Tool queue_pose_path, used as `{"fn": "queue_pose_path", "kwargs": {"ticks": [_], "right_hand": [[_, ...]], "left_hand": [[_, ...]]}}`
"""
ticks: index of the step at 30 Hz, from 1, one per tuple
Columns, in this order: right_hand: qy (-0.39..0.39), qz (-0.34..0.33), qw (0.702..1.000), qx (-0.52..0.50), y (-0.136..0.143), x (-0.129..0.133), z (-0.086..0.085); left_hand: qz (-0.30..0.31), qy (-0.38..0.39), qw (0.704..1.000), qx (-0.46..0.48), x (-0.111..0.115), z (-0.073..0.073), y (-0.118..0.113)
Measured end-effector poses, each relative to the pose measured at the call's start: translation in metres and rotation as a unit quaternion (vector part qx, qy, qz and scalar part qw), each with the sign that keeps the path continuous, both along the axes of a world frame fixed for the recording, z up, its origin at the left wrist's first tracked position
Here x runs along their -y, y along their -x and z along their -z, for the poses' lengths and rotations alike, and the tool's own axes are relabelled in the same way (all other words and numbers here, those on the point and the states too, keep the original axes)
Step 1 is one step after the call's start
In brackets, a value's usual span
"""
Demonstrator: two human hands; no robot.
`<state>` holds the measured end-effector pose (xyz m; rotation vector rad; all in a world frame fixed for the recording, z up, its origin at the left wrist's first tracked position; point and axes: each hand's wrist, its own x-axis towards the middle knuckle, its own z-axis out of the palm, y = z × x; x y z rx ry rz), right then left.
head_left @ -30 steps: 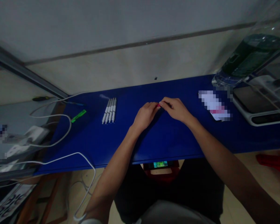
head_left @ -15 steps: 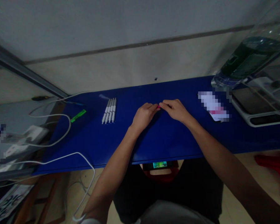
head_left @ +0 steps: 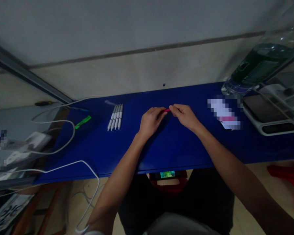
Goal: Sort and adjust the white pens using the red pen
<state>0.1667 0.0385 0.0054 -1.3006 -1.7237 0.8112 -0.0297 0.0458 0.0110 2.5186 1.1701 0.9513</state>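
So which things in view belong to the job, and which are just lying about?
In the job:
- pink item, between left hand and right hand
- possibly four pens, lined up

Probably lying about:
- green item
- bottle
- white cable

One slim, pinkish-red, stick-shaped object (head_left: 167, 110) is held between the left hand (head_left: 149, 121) and the right hand (head_left: 185, 116), over the blue tabletop (head_left: 176, 147). It lies nearly crosswise, its right side slightly higher in the view. Both ends are hidden, and its material cannot be told.
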Motion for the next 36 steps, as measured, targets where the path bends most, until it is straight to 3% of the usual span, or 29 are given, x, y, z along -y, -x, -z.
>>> {"fn": "queue_pose_path", "kwargs": {"ticks": [10,20,31,36], "right_hand": [[-0.006,-0.031,0.999,-0.015,0.001,0.001,-0.001],[-0.014,-0.048,0.994,-0.096,0.004,0.002,0.000],[-0.090,-0.013,0.996,-0.015,0.003,0.003,-0.005],[-0.090,-0.021,0.996,-0.017,0.001,0.003,-0.005]], "left_hand": [[0.021,0.015,0.998,0.051,0.001,-0.004,0.001],[0.014,0.112,0.977,0.181,0.001,-0.013,0.001],[0.009,0.101,0.987,0.123,0.004,-0.013,-0.001],[0.034,0.120,0.989,0.085,0.002,-0.012,0.002]]}}
